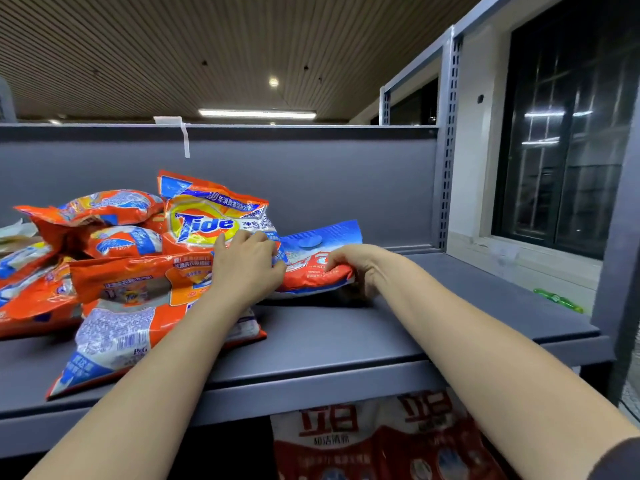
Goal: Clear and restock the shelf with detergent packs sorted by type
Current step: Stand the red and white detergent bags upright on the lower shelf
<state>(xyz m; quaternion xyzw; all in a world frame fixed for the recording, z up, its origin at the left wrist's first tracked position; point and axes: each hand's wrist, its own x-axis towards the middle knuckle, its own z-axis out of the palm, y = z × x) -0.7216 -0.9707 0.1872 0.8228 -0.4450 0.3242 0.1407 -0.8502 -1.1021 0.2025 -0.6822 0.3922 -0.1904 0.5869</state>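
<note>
Head view: your hands, left (246,261) and right (360,266), both grip the blue-topped pack (317,263) lying on the shelf (346,337) beside the Tide pile (138,258). It looks soft, slick and saggy; hold both ends.

Left packs (20,271) cut off
</note>
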